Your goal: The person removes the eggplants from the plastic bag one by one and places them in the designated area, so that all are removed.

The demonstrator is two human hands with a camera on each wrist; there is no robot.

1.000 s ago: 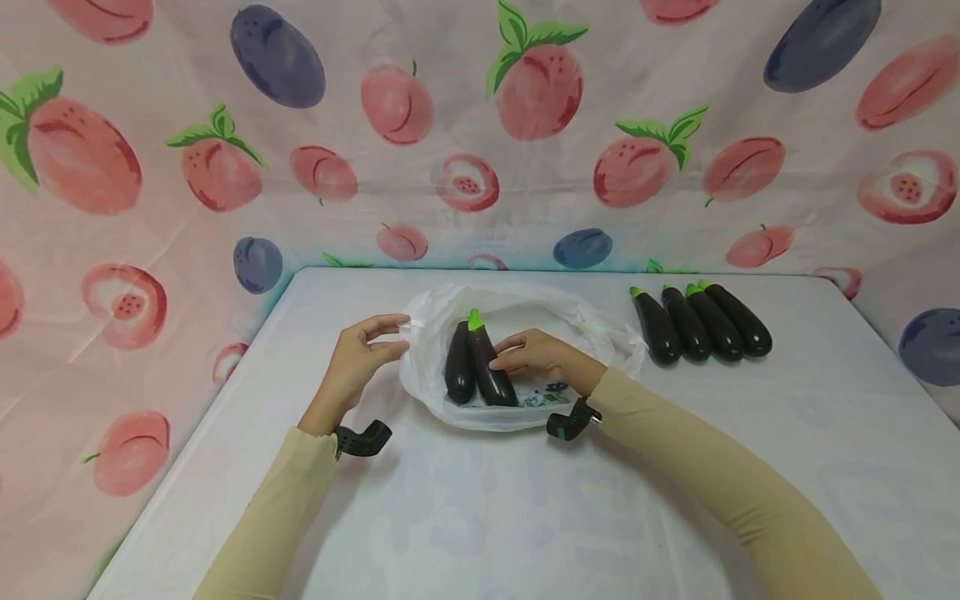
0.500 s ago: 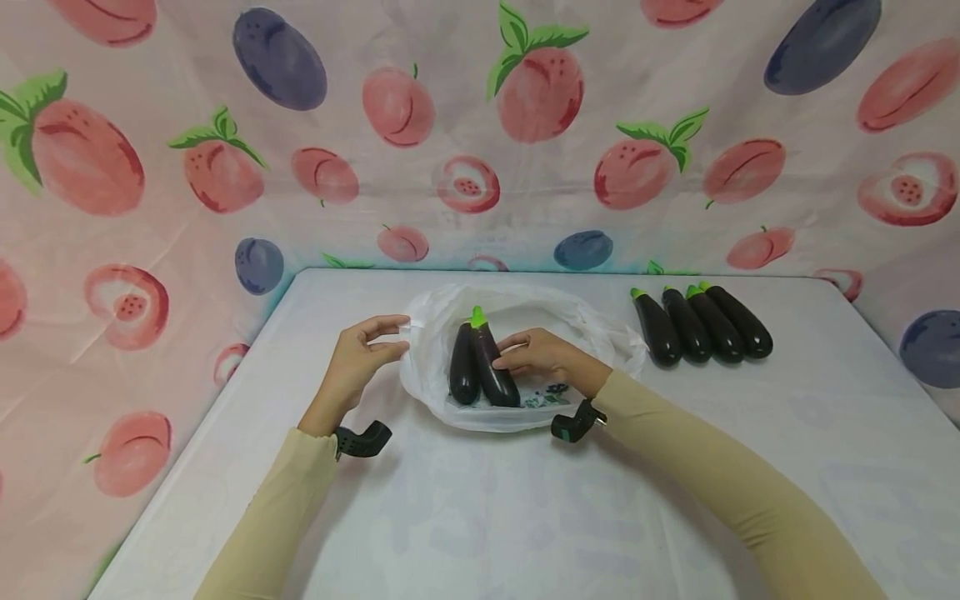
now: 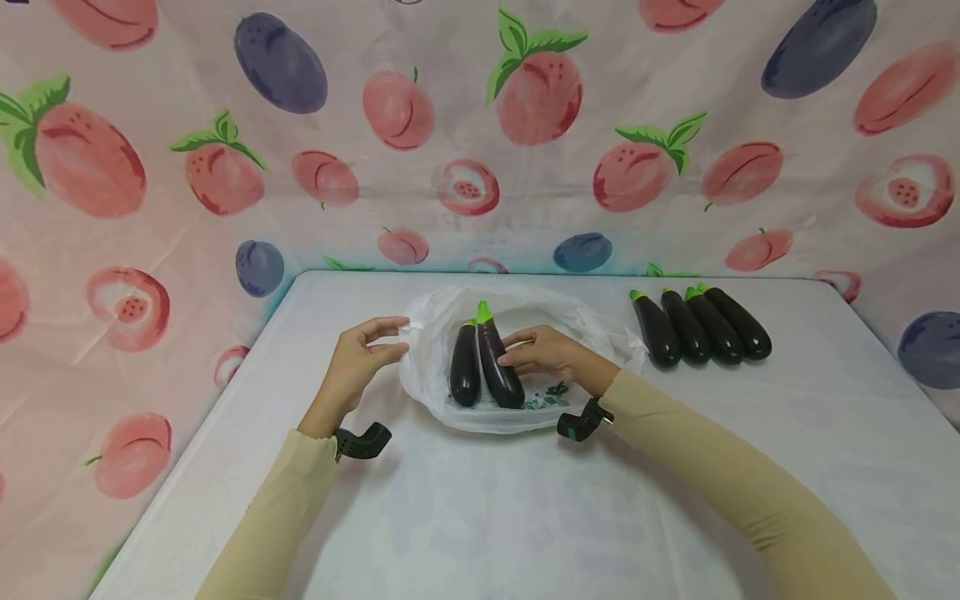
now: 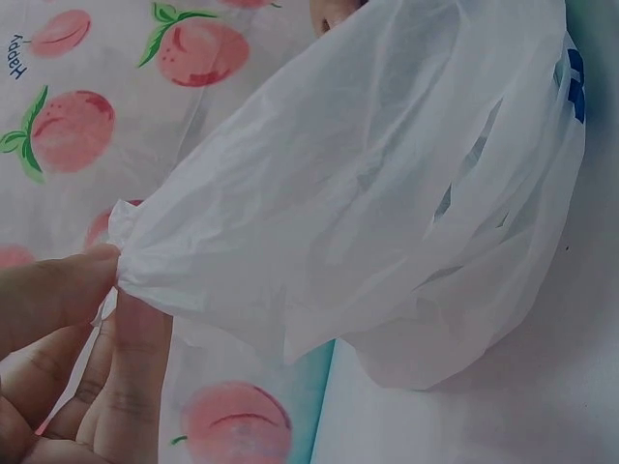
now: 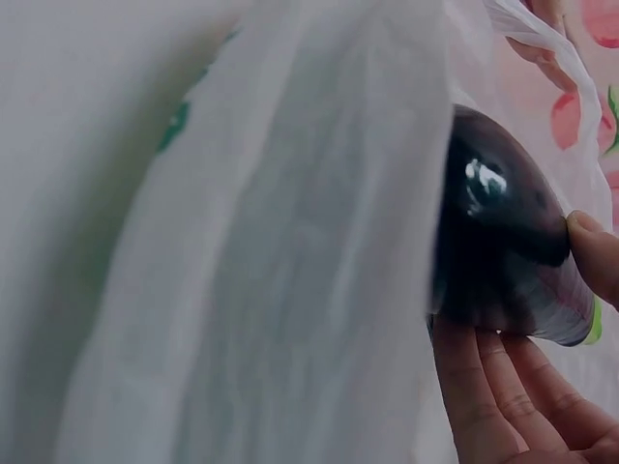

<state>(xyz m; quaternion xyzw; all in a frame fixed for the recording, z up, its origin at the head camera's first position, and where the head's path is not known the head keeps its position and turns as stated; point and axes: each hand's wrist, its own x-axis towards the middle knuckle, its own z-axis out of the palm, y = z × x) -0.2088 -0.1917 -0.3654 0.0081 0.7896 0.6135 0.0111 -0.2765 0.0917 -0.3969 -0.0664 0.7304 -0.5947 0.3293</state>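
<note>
Left grip pinches the white plastic bag, right grip inside holds one eggplant, second eggplant alongside!

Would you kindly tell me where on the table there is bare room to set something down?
A broad bare patch of table lies between the sleeves, nearer than the white bag; another lies right of the four eggplants. Inside the bag it is crowded: two eggplants and the right hand.
</note>
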